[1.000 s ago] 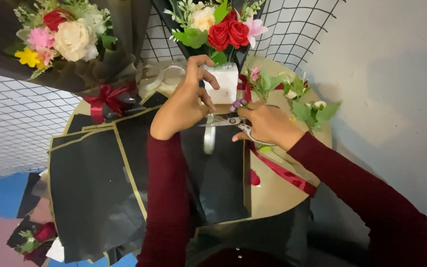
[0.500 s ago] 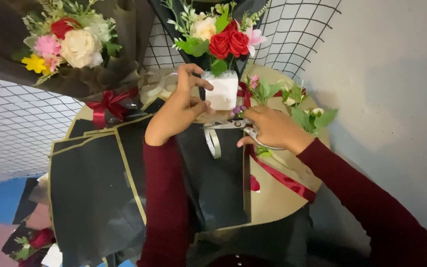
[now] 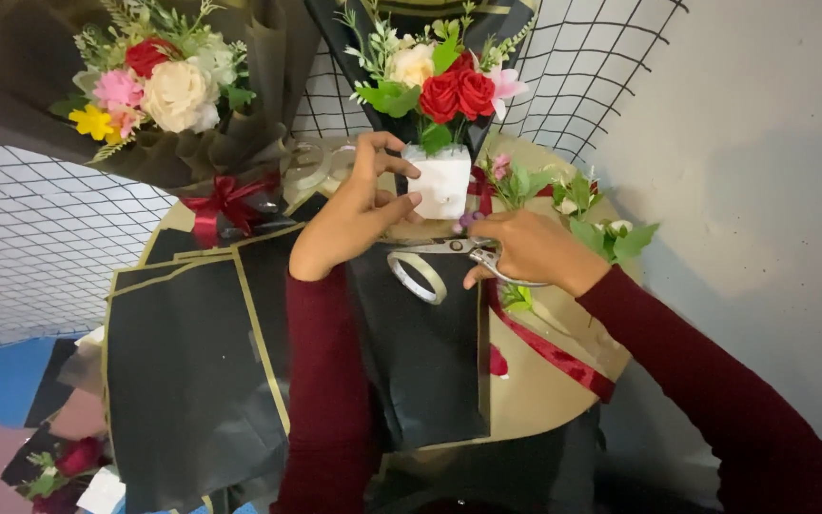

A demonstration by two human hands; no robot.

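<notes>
Pinching the white foam block under the red-rose posy at the far centre, the left hand sits just left of it, while the right hand, nearer, grips silver scissors pointing left beneath.

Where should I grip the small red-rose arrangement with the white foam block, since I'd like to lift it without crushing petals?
Grip the white foam block at the base, from the left side, as the left hand does with thumb and fingers on its faces. The block is flat-sided and firm-looking, while the red roses and greenery spread loosely above. The right hand with metal scissors occupies the lower right.
</notes>
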